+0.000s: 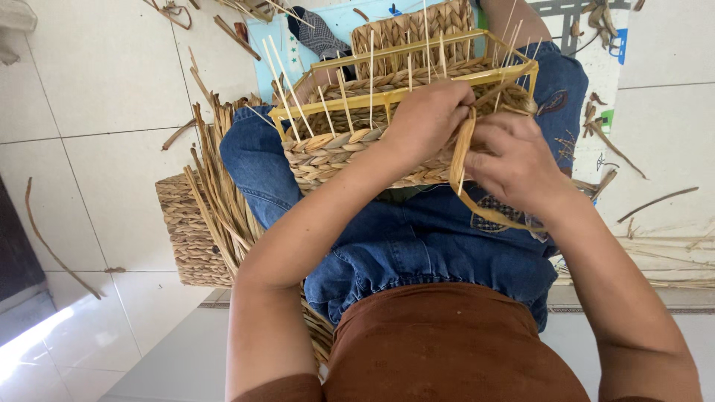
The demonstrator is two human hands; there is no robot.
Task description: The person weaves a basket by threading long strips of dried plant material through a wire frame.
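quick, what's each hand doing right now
Left hand: closed over the rim of the half-woven basket.
Right hand: closed, pinching the flat straw strand beside the basket.

basket: half-woven basket (335,149) on a yellow frame, resting on the lap
left hand: left hand (428,119) presses on the woven rim
right hand: right hand (514,160) pinches a flat straw strand (462,149)
floor: straw bundle (223,193) and finished basket (190,238) lie beside the knee

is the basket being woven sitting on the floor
No, the half-woven basket rests on the person's lap, over the blue jeans, with both hands on its rim.
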